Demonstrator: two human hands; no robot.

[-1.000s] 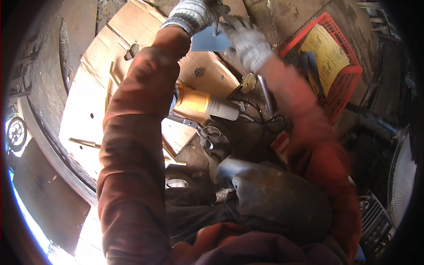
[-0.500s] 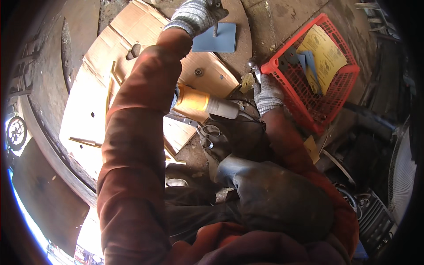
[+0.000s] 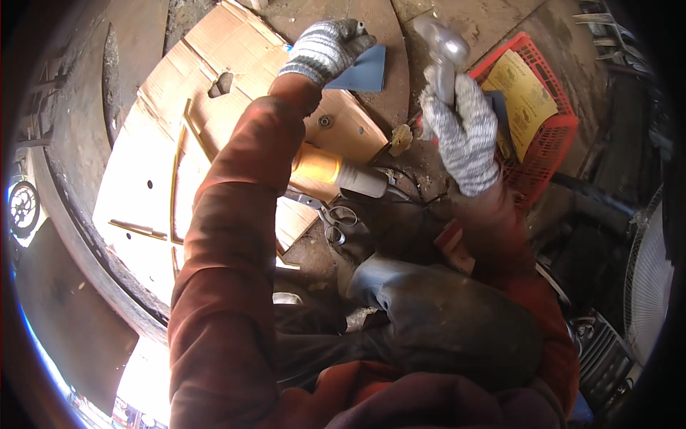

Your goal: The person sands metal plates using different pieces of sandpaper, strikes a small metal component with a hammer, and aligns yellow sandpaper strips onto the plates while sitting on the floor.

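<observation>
Near the top middle, my left hand [image 3: 325, 51], in a grey-and-white knit glove, is closed round a short metal punch [image 3: 361, 28]; only its top end shows above the fist. Below and beside the fist lies a blue sheet [image 3: 368, 71], partly covered by the hand. My right hand [image 3: 463, 132], gloved alike, grips a ball-peen hammer [image 3: 444, 80], raised with its shiny head up, right of the blue sheet and apart from the punch. The hammer head is slightly blurred.
Flattened cardboard [image 3: 161, 114] covers the ground at left, with brass-coloured strips [image 3: 176, 179] on it. A yellow-and-grey power tool [image 3: 318, 164] and scissors [image 3: 336, 222] lie near my knees. The red plastic basket [image 3: 564, 136] at right holds a yellow sheet [image 3: 520, 96].
My right hand has lifted the hammer from beside the basket, up and toward the far side. My left hand has shifted slightly right and nearer, still round the punch.
</observation>
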